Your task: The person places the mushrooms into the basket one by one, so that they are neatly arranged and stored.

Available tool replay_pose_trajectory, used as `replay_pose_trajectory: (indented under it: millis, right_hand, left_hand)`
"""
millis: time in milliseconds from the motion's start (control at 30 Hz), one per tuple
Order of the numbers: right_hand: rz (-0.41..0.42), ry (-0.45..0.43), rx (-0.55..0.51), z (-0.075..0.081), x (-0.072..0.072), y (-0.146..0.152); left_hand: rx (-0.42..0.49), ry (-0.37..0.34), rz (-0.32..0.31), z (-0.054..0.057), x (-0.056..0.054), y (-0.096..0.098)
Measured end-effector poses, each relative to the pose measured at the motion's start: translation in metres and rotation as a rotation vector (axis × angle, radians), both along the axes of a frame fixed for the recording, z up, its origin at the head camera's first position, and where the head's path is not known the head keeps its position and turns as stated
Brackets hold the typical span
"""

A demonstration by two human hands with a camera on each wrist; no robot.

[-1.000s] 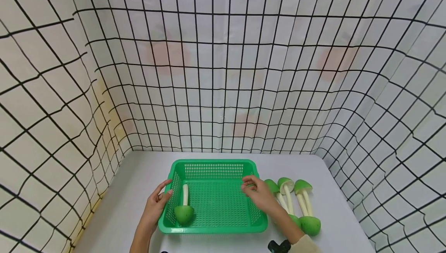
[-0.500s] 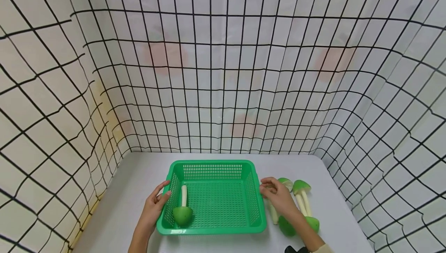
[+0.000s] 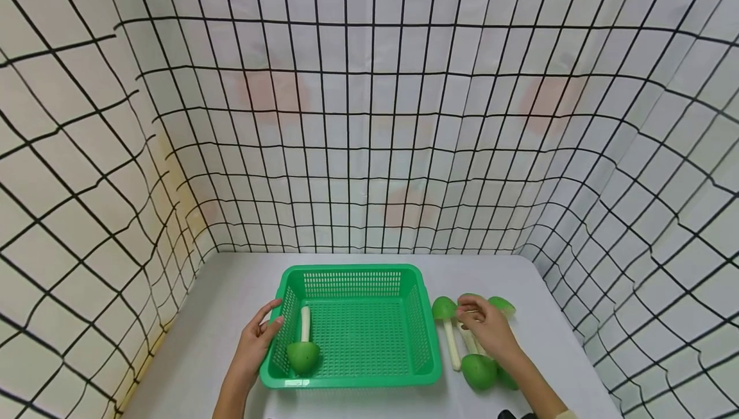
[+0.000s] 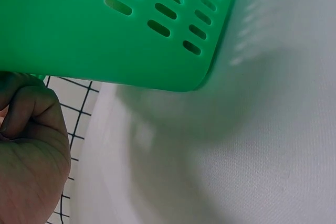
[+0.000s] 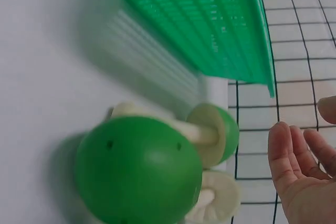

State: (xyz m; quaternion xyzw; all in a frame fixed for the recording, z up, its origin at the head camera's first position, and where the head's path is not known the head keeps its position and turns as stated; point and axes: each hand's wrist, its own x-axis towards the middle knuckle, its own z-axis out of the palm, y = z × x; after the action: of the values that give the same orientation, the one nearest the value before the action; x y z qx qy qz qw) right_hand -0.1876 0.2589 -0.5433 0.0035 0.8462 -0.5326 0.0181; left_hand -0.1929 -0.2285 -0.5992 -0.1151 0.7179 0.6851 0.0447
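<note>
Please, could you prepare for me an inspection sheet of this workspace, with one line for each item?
Surface: flat white tabletop.
Job's things: rectangular green plastic basket with slotted walls; inside, at its left, one mushroom with rounded green cap and whitish stem. More green-capped mushrooms lie right of the basket, partly hidden, so not counted.
Clutter: small black object, cut off by the lower edge near the right wrist; unidentified.
Hands: left hand at the basket's left rim, firmness of hold unclear; right hand over the outside mushrooms, apparently holding nothing.
Cables: nothing seen.
Surroundings: black square-grid mesh before pale walls, with faint reddish patches.
</note>
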Motion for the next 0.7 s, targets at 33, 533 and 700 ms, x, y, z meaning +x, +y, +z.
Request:
replay_pose_trajectory:
  millis: [33, 533, 700]
  right_hand:
    - [-0.006, 0.002, 0.007, 0.0, 0.0, 0.003]
    - [-0.077, 0.004, 0.121, -0.001, 0.008, 0.048]
    - [-0.096, 0.011, 0.17, -0.008, 0.009, 0.064]
  left_hand:
    - [0.001, 0.001, -0.001, 0.0, 0.0, 0.0]
    - [0.013, 0.004, 0.012, 0.0, 0.0, 0.001]
    - [0.015, 0.001, 0.003, -0.001, 0.0, -0.001]
